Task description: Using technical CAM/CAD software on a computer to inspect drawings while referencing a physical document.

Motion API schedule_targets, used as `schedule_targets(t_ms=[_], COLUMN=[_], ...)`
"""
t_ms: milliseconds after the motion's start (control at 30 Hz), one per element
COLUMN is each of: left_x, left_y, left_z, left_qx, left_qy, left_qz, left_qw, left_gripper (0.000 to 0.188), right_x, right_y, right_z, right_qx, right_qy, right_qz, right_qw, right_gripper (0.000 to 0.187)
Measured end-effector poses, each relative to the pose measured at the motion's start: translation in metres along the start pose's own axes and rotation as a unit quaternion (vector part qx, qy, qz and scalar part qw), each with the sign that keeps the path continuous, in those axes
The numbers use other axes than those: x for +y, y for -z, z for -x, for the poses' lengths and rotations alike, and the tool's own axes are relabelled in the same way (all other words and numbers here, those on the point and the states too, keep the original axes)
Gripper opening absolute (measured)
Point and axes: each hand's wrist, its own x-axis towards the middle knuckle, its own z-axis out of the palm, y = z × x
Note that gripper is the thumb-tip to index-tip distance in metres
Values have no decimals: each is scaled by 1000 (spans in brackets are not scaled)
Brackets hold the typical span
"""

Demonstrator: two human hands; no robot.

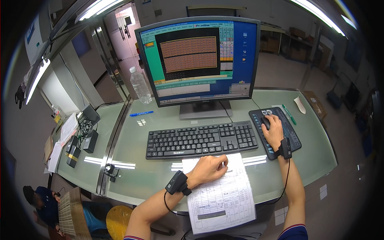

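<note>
1. Head view looks down on a glass-topped counter point(160, 176) where a person sits with both bare forearms coming in from the near edge.
2. The left hand point(210, 168) rests on a printed paper form point(222, 196) that lies at the near edge of the counter, just near of the keyboard; its grip is curled together, fingertips pressing on the top of the sheet, though whether anything is pinched between them cannot be told.
3. A small black device is strapped on the left wrist point(177, 183), with a thin cable running back along the arm.
4. The right hand point(273, 130) lies over a computer mouse point(265, 120) on a dark mouse pad point(294, 134) at the right of the counter; its grip is closed loosely around the mouse, fingers draped over the top.
5. A like black device sits on the right wrist point(285, 149).
6. A black keyboard point(201, 140) lies between the two hands and the monitor point(199, 60), which stands at the far middle and shows a window with a grid pattern.
7. A clear plastic bottle point(140, 85) stands left of the monitor, and a blue pen point(141, 113) lies just near of it.
8. A green pen point(289, 114) lies far right, beside the mouse pad.
9. Black adapters and cables point(82, 136) sit on the left section of the counter.
</note>
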Motion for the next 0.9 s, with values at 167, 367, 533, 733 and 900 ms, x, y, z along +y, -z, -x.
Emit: schedule_targets(t_ms=[167,367,533,733,900], left_x=[-3,-6,-7,-5,-6], left_y=[-2,-4,-5,-4,-5], left_z=[0,1,0,0,1], left_qx=[-6,22,27,26,25], left_qy=[7,-24,-29,-27,-22], left_qz=[2,-9,-6,-9,-7], left_qw=[1000,999,999,999,999], left_gripper=[14,16,15,15,15], right_x=[2,-1,-1,0,2], right_y=[-2,-1,-1,-1,-2], right_z=[0,1,0,0,1], right_qx=[-5,-3,10,10,4], right_qy=[-1,-5,-15,-4,-1], right_qz=[0,3,1,-8,-3], right_qw=[1000,1000,1000,1000,1000], right_gripper=[40,40,39,40,41])
